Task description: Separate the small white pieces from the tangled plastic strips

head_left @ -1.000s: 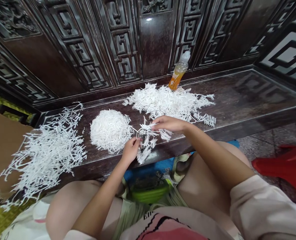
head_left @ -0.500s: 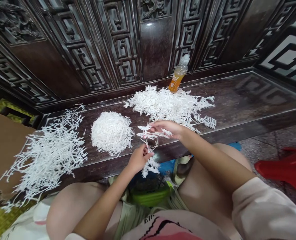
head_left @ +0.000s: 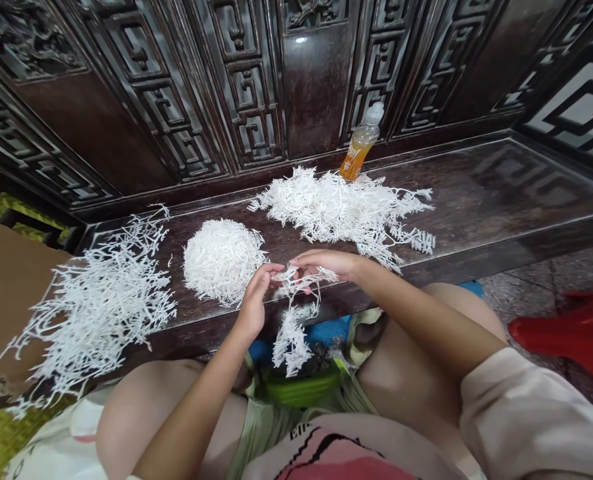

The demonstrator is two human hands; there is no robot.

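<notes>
A white branched plastic-looking sprig [head_left: 292, 337] hangs between my hands, over the front edge of the dark wooden bench [head_left: 456, 200]. My right hand [head_left: 326, 263] is closed on its upper part, palm turned inward. My left hand [head_left: 260, 293] pinches at the sprig's tip, close to the right fingertips; the exact contact is small and partly hidden. Just left of my left hand lies a round heap of short white pieces [head_left: 223, 260]. Behind my right hand spreads a pile of white branched sprigs [head_left: 336, 210].
At the far left is a tangle of bare white stems [head_left: 106, 307], beside a cardboard piece [head_left: 11, 293]. A bottle of orange drink [head_left: 360, 143] stands against the carved backrest [head_left: 313, 93]. Below, between my knees, sits a green container [head_left: 301, 390]. Something red [head_left: 566, 333] is at the right.
My left hand has moved up and left from the lower part of the sprig to its upper tip. The sprig's lower end hangs lower. My right hand stays nearly in place.
</notes>
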